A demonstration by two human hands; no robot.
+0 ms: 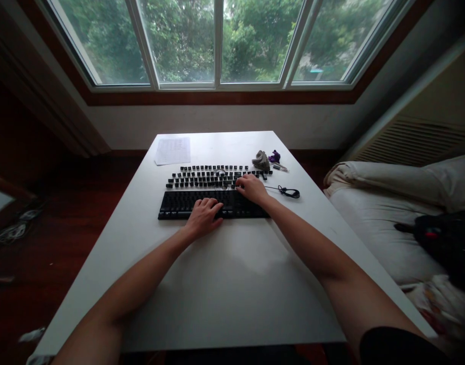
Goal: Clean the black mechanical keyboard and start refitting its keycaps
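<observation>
A black keyboard point(179, 204) lies crosswise on the white table. Across its middle rests my left hand point(205, 215), fingers stretched over the keys and thumb out to the right, holding nothing. Loose black keycaps point(194, 181) stand in several rows just behind the keyboard. At the right end of the nearest row, by the keyboard's back edge, my right hand point(252, 187) has its fingers bent together and pointing down; whatever they pinch is too small to make out. Part of the keyboard's right side is hidden under my right hand and forearm.
A sheet of paper point(173, 150) lies at the table's back left. Grey cloth point(261, 160), a purple item point(274, 156) and small slim tools point(280, 167) sit at the back right. A coiled black cable point(289, 192) is right of my right hand. Beyond stands a window point(217, 45).
</observation>
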